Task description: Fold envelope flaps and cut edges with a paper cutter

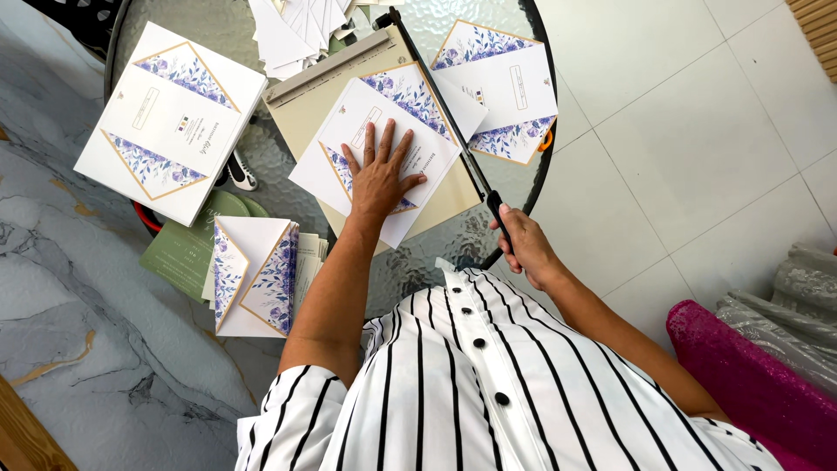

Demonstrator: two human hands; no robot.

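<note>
My left hand [378,173] lies flat, fingers spread, on a white card with purple floral corners [384,118]. The card rests on the beige board of a paper cutter [307,105] on a round glass table [436,240]. My right hand [526,242] grips the black handle of the cutter's blade arm [445,109], which runs down along the card's right edge. More floral cards [514,83] lie to the right of the blade.
A stack of floral cards [170,118] sits at the table's left. Folded floral envelopes [253,275] lie on green cards [187,249] lower left. White paper strips [292,30] pile at the top. A pink glitter roll [741,366] lies on the tiled floor.
</note>
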